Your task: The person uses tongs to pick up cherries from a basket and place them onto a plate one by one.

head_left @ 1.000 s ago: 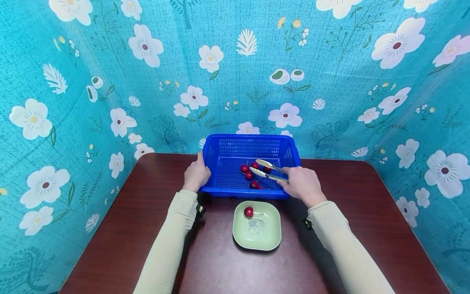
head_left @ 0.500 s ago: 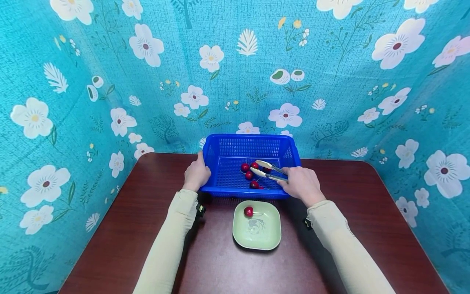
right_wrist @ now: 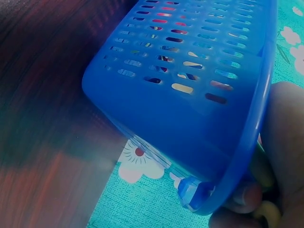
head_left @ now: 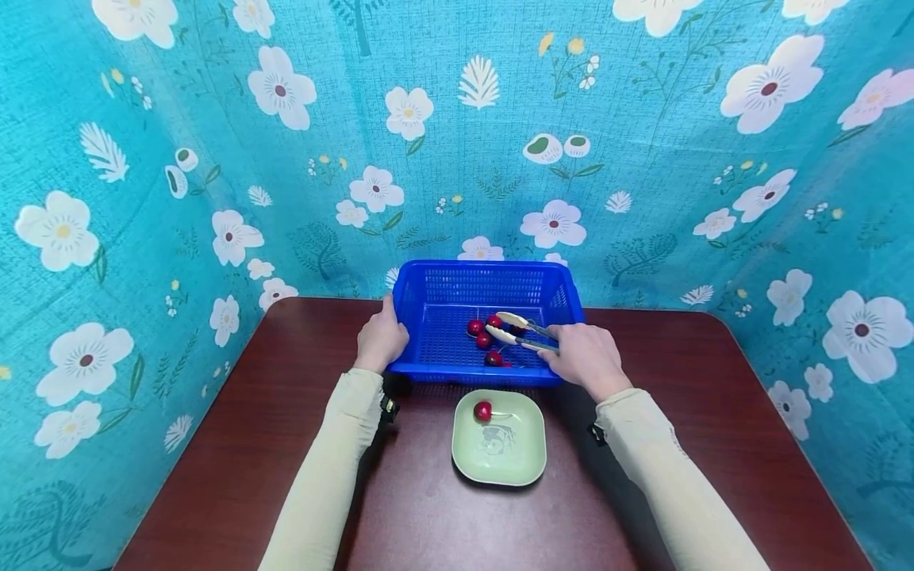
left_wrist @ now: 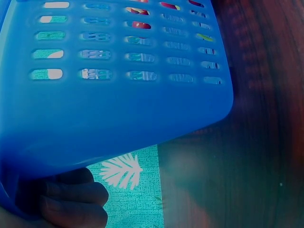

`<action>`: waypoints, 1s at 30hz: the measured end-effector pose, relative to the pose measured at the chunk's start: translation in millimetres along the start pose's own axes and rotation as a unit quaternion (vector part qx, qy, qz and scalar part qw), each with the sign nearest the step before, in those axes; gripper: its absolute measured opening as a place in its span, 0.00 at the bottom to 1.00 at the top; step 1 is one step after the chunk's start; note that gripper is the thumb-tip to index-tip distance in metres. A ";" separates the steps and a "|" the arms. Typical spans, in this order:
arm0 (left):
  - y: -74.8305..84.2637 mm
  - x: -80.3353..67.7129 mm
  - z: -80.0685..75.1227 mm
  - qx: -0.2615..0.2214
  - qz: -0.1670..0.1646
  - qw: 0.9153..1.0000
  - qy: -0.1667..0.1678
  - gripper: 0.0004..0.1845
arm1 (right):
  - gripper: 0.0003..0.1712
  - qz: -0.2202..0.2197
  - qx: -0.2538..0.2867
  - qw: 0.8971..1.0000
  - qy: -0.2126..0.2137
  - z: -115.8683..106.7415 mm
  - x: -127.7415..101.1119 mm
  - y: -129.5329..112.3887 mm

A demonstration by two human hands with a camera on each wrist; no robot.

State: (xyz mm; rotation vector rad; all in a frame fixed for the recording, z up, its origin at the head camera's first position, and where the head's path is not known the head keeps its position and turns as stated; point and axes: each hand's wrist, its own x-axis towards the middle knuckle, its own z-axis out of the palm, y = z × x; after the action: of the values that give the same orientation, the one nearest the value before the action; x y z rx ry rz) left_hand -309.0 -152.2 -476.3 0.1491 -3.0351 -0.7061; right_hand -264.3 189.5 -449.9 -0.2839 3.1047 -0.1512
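Observation:
My left hand (head_left: 382,339) grips the left rim of a blue perforated plastic basket (head_left: 478,374); in the left wrist view its fingers (left_wrist: 78,194) curl under that rim. At the basket's right side my right hand (head_left: 589,358) holds a pair of tongs (head_left: 502,334) with pale tips, reaching inside over the rim. The tong arms stand apart, and a dark red cherry (head_left: 518,327) shows between them. Several other red cherries (head_left: 484,339) lie on the basket floor, left of and in front of the tips. In the right wrist view the basket wall (right_wrist: 156,114) hides most of the tongs.
In front of the basket stands a pale green square plate (head_left: 500,472) with one stemmed cherry (head_left: 482,411) in it. Everything rests on a dark reddish-brown table (head_left: 236,444). A blue flowered cloth (head_left: 457,182) hangs close behind the basket and along both sides.

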 end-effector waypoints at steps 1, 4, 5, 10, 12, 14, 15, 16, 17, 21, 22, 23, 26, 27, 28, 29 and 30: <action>-0.2 -0.1 -0.1 0.000 -0.001 1.000 0.000 0.38 | 0.34 0.000 0.000 1.000 0.000 0.1 0.1 -0.2; -0.8 -0.2 -0.1 -0.002 -0.001 1.000 0.000 0.38 | 0.34 0.000 -0.001 1.000 0.002 0.0 -0.2 -0.4; -0.9 -0.2 -0.1 -0.003 0.000 1.000 0.001 0.38 | 0.34 -0.001 -0.003 1.000 0.003 -0.1 -0.3 -0.4; -1.9 0.3 0.6 -0.006 0.000 1.000 0.005 0.38 | 0.34 -0.002 -0.005 1.000 -0.001 -0.9 -0.9 -0.5; -2.2 0.8 1.0 -0.006 0.000 1.000 0.005 0.38 | 0.34 -0.002 -0.005 1.000 -0.003 -1.1 -0.8 -0.6; -2.3 0.9 1.2 -0.006 0.000 1.000 0.005 0.38 | 0.34 -0.002 -0.007 1.000 -0.005 -1.2 -0.7 -0.7; -2.4 1.0 1.2 -0.005 0.000 1.000 0.005 0.38 | 0.34 -0.002 -0.008 1.000 -0.005 -1.1 -0.5 -0.6; -2.3 1.0 1.4 -0.005 0.000 1.000 0.005 0.38 | 0.33 -0.003 -0.009 1.000 -0.005 -1.0 -0.5 -0.5; -2.2 0.9 1.5 -0.004 -0.001 1.000 0.004 0.38 | 0.33 -0.004 -0.009 1.000 -0.005 -0.6 -0.3 -0.2; -1.4 0.5 1.3 -0.005 -0.003 1.000 0.003 0.38 | 0.33 -0.005 -0.010 1.000 -0.003 0.2 -0.5 0.1; -1.2 0.3 1.2 -0.005 -0.003 1.000 0.003 0.38 | 0.33 -0.005 -0.009 1.000 -0.003 0.4 -0.6 0.0; -1.1 0.2 1.1 -0.006 -0.004 1.000 0.004 0.38 | 0.33 -0.004 -0.009 1.000 -0.001 0.8 -0.4 0.0; -1.1 -0.2 0.8 -0.007 -0.005 1.000 0.004 0.38 | 0.33 -0.004 -0.006 1.000 0.005 1.5 -0.4 -0.3; -1.0 -0.3 0.6 -0.007 -0.005 1.000 0.003 0.38 | 0.33 -0.004 -0.006 1.000 0.007 1.7 -0.4 -0.2; -0.9 -0.5 0.5 -0.007 -0.005 1.000 0.003 0.38 | 0.33 -0.004 -0.005 1.000 0.008 1.9 -0.5 0.0; -0.8 -0.6 0.3 -0.008 -0.005 1.000 0.003 0.38 | 0.33 -0.005 -0.005 1.000 0.009 2.0 -0.6 0.2; -0.6 -0.7 0.1 -0.008 -0.005 1.000 0.002 0.38 | 0.33 -0.006 -0.004 1.000 0.010 2.1 -0.8 0.5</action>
State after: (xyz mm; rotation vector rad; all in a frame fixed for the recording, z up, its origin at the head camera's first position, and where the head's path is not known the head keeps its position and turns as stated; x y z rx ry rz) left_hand -308.3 -152.6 -476.7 0.1643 -3.0260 -0.7286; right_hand -263.6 189.8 -452.1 -0.3021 3.1240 -0.1438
